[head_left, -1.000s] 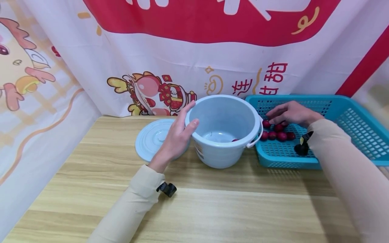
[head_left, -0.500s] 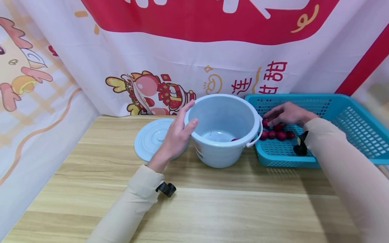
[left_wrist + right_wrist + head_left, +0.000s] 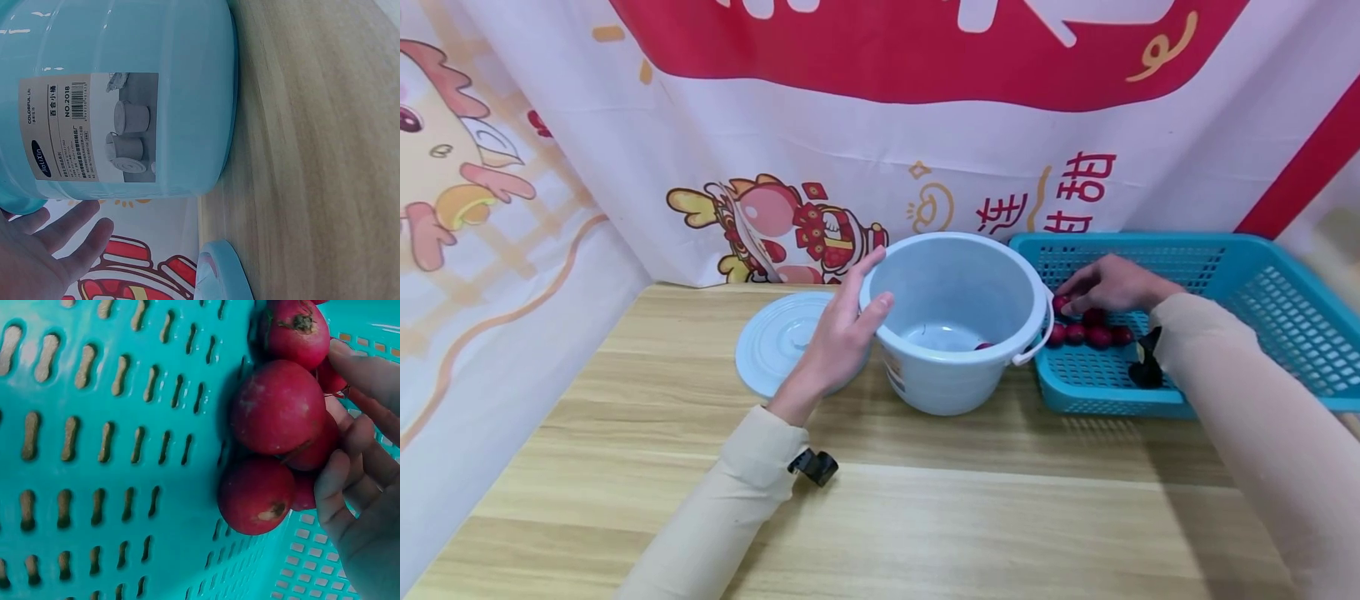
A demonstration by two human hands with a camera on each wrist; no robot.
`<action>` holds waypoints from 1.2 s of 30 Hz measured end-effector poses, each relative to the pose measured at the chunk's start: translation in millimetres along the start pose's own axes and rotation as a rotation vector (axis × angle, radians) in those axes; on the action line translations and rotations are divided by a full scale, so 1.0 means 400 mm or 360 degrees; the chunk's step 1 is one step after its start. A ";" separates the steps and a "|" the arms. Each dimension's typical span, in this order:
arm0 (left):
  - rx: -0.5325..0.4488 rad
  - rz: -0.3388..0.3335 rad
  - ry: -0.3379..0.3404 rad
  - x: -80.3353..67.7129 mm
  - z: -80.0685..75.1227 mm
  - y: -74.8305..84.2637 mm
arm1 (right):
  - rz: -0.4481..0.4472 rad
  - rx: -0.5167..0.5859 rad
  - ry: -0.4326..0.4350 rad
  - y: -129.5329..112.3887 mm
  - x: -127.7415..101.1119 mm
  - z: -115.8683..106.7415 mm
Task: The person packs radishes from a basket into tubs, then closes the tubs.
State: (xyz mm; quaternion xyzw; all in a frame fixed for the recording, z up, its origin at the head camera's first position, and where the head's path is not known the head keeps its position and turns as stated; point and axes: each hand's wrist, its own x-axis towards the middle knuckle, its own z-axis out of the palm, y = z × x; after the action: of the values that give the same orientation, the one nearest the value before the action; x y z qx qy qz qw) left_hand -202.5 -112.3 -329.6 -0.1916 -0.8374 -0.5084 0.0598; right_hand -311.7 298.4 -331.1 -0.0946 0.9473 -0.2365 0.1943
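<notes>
A light blue bucket [image 3: 947,375] stands on the table, its lid off. My left hand [image 3: 838,337] rests against its left side, thumb at the rim, fingers fairly straight in the left wrist view. Inside the bucket, part of a red radish [image 3: 983,346] shows. To the right, my right hand [image 3: 1112,285] reaches into a turquoise basket [image 3: 1112,404] and pinches a red radish [image 3: 1061,305] near the basket's left wall. Several other radishes [image 3: 278,407] lie beside the fingers, some in a row; the hand partly hides them.
The bucket's lid [image 3: 771,346] lies flat on the wooden table [image 3: 925,533] to the left, partly behind my left hand. The bucket's white handle [image 3: 1037,337] hangs on its right side, close to the basket. A printed cloth [image 3: 820,150] hangs behind.
My right hand's fingers have closed around a radish at the basket's left end. The left hand and the bucket stay in place; the head view shifts slightly.
</notes>
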 end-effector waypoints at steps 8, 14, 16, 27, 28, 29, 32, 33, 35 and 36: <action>-0.0003 -0.0006 0.0001 -0.003 0.001 0.005 | 0.0013 0.0083 0.0147 0.008 -0.003 -0.006; 0.0005 -0.0022 0.0010 -0.004 0.002 0.004 | 0.0020 0.0227 0.0280 -0.005 -0.012 -0.015; 0.0003 -0.0022 0.0009 -0.003 0.003 0.003 | 0.0017 0.0287 0.0320 -0.012 -0.019 -0.017; 0.0003 -0.0025 0.0001 -0.001 0.002 0.002 | -0.0172 0.0480 0.0558 -0.060 -0.042 -0.024; 0.0003 -0.0027 0.0002 -0.001 0.002 0.003 | -0.0196 0.0491 0.0581 -0.067 -0.046 -0.023; 0.0003 -0.0028 0.0003 -0.002 0.002 0.003 | -0.0224 0.0503 0.0599 -0.072 -0.050 -0.023; 0.0004 -0.0021 0.0002 -0.001 0.002 0.002 | -0.0310 0.0531 0.0638 -0.087 -0.065 -0.022; 0.0004 -0.0016 0.0003 -0.001 0.002 0.002 | -0.0335 0.0536 0.0647 -0.092 -0.069 -0.022; 0.0004 -0.0005 0.0003 0.000 0.002 0.001 | -0.0387 0.0534 0.0668 -0.103 -0.075 -0.023; 0.0005 -0.0002 0.0004 0.000 0.002 0.001 | -0.0409 0.0533 0.0677 -0.110 -0.079 -0.024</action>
State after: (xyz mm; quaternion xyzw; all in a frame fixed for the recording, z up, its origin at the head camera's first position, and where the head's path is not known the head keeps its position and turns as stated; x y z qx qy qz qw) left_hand -202.4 -111.4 -329.8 -0.1905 -0.8383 -0.5072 0.0608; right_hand -283.3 272.6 -292.0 -0.1287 0.8948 -0.4267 -0.0272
